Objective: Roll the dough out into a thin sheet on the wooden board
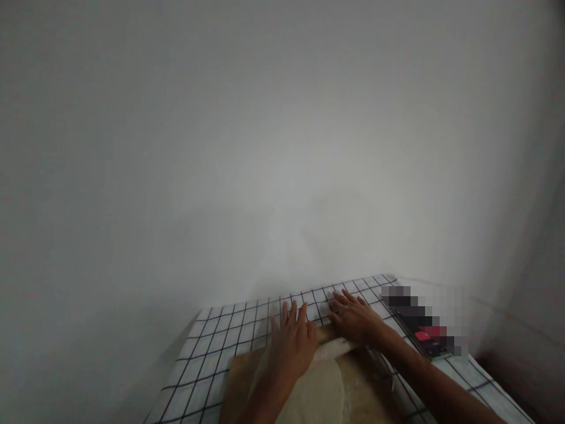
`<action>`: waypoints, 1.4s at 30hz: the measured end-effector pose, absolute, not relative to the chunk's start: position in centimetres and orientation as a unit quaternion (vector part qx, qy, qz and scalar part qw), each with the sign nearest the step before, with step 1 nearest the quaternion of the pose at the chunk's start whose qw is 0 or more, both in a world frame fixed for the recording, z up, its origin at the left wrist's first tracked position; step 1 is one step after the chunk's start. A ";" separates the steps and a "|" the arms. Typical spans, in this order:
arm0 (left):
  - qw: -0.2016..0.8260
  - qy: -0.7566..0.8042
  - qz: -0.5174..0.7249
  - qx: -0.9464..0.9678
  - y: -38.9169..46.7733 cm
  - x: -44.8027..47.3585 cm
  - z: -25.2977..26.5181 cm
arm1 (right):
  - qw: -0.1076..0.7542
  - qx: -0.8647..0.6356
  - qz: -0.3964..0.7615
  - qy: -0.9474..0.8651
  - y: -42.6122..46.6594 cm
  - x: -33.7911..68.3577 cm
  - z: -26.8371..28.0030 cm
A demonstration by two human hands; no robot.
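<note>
A flat sheet of pale dough [318, 388] lies on a wooden board [237, 377]. Across its far part runs a whitish rolling pin [332, 348]; whether dough is wrapped round it I cannot tell. My left hand [293, 338] lies over the pin's left part, fingers stretched forward and spread. Over the right end rests my right hand [353, 315], its fingers also extended, reaching past the board's far edge. Both palms hide the pin's ends. Neither hand's fingers are wrapped round anything.
A white cloth with dark grid lines [207, 347] covers the table, which meets a plain white wall [282, 147] behind. At the right edge lies a dark, flat object with red patches [424, 335], partly blurred out.
</note>
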State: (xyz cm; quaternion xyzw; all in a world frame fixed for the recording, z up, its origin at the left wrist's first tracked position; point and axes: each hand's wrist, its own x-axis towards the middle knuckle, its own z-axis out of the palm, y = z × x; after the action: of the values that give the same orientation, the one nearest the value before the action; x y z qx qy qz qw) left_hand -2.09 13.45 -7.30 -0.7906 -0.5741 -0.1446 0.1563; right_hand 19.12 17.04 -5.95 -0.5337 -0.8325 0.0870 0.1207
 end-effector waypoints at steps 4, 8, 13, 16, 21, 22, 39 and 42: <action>0.162 -0.571 -0.158 -0.789 12.5 -1.7 -7.4 | 0.117 -0.556 0.093 -0.818 15.1 19.8 -6.3; 0.161 -0.566 -0.164 -0.792 11.2 -1.4 -7.2 | 0.103 -0.575 0.083 -0.807 13.1 20.0 -6.2; 0.160 -0.559 -0.208 -0.786 8.9 -1.0 -7.4 | 0.118 -0.586 0.044 -0.801 10.4 20.2 -6.6; 0.162 -0.550 -0.228 -0.787 7.6 -0.7 -7.7 | 0.136 -0.576 0.019 -0.806 8.7 20.5 -6.9; 0.080 -0.498 -0.244 -0.828 6.2 -1.5 -6.2 | 0.152 -0.565 0.018 -0.810 7.1 20.6 -6.8; 0.048 -0.482 -0.251 -0.838 6.0 -1.8 -5.7 | 0.152 -0.567 0.019 -0.810 7.1 20.6 -6.7; -0.121 -0.458 -0.258 -0.842 6.3 -2.8 -4.2 | 0.146 -0.560 0.033 -0.815 8.8 20.4 -5.7; -0.128 -0.455 -0.268 -0.839 6.6 -2.7 -4.3 | 0.153 -0.568 0.036 -0.808 9.0 20.3 -5.7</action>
State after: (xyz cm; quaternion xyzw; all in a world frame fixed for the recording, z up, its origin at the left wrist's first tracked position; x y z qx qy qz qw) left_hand -2.70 6.58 -4.26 -0.8392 -0.4554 -0.2683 -0.1278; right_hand 20.32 8.95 -5.72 -0.5676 -0.8082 0.0356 0.1529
